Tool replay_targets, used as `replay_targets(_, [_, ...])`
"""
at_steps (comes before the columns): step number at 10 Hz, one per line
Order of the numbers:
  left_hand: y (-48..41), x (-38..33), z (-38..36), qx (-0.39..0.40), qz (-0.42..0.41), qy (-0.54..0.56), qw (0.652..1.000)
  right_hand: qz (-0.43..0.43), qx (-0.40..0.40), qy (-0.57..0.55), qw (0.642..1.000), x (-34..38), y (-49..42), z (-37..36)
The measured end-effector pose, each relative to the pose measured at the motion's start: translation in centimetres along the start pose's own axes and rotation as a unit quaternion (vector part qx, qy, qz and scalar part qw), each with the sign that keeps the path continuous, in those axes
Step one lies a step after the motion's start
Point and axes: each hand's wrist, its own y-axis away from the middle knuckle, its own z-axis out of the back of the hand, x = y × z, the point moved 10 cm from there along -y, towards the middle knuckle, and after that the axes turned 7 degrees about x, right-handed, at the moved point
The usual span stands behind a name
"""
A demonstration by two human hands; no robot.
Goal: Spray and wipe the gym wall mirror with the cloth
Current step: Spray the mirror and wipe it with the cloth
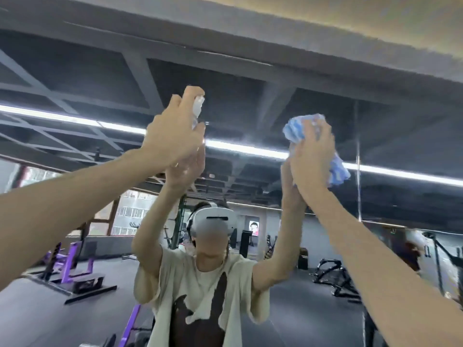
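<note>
L hand [172,136] raised high, fingers curled round a small clear plastic spray bottle [198,108], white nozzle poking above the knuckles, aimed at the big wall mirror [250,78] just ahead. R hand [313,156], also up, grips a bunched blue-and-white striped cloth [298,128], wad held against the glass.

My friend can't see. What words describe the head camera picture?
A person facing a gym wall mirror raises both arms: the left hand grips a spray bottle, the right hand holds a blue cloth by the glass. Purple machines show in the reflection.
</note>
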Motion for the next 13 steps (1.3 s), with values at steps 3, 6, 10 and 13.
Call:
replay_targets(3, [-0.5, -7.1, -3.4, -0.006, 0.004, -0.035, 0.999, 0.272, 0.005, -0.135, 0.953, -0.4, -4.5, 4.7])
replay_targets(6, [-1.0, -9.9, -2.7, -0.029, -0.014, -0.030, 0.999, 0.257, 0.038, -0.069, 0.963, 3.4, 0.1, 0.7])
replay_targets(10, [-0.4, -6.6, -3.5, 0.013, 0.033, 0.014, 0.999, 0.007, 0.027, -0.019, 0.999, -1.2, -9.1, 1.9])
replay_targets(13, [0.6, -3.9, -1.4, 0.008, 0.033, -0.066, 0.997, 0.026, -0.002, -0.044, 0.999, -2.8, -8.1, 2.1])
